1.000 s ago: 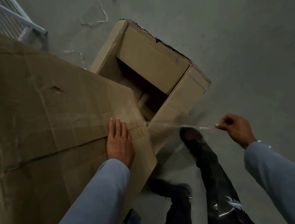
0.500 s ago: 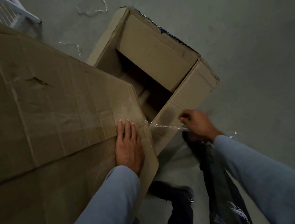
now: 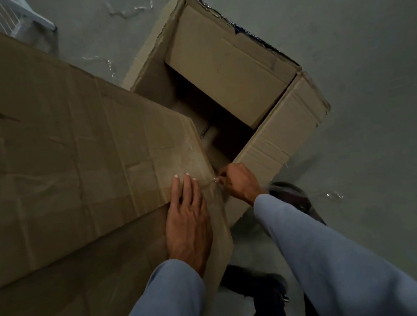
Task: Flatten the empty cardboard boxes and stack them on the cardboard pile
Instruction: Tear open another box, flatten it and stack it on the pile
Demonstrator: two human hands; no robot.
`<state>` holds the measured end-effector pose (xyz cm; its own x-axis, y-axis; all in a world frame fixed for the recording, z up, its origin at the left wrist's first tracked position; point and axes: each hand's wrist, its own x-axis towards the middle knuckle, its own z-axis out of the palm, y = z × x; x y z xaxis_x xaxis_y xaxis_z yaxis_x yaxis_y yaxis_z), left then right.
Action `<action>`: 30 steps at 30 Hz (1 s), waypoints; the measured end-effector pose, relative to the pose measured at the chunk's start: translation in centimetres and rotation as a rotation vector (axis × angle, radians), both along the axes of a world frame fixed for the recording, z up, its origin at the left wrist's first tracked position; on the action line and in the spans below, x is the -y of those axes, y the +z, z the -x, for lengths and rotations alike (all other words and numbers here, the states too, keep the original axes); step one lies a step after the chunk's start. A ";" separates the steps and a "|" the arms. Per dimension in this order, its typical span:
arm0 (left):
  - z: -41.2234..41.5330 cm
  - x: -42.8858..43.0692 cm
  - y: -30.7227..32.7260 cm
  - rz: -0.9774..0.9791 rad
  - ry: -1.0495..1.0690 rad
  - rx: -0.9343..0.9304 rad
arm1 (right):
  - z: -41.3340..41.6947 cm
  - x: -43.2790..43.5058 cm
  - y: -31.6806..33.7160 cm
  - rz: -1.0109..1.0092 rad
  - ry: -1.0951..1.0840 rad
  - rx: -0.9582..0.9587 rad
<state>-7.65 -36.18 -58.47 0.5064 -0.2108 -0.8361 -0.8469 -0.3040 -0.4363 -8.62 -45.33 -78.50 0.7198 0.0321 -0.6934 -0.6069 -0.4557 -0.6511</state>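
box: open brown cardboard box [image 3: 231, 76], creased flaps, torn far rim, centre on floor [image 3: 370, 138] | panel: creased cardboard panel [image 3: 58, 163] at left, covering box's near-left corner | left hand [image 3: 187, 220]: flat, straight fingers pressing panel | right hand [image 3: 239, 181]: pinching clear tape strip [image 3: 211, 181] at panel edge | room: dim grey floor, tape scraps [image 3: 131, 7] far, white wire rack [image 3: 14, 16] far-left

- The big cardboard sheet [image 3: 56, 150] runs off the left and bottom edges.
- The white wire rack [image 3: 9, 17] is cut off at the top.
- The open box [image 3: 279, 144] is too dark inside to see.
- The right hand [image 3: 239, 183] pinches a thin clear strip [image 3: 213, 181], too small to name.
- A dark shoe [image 3: 290, 192] hides partly behind the right sleeve [image 3: 333, 260].
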 end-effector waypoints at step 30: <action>4.9 3.0 4.1 -0.046 0.071 -0.110 | 29.9 16.3 7.2 0.139 0.438 -0.468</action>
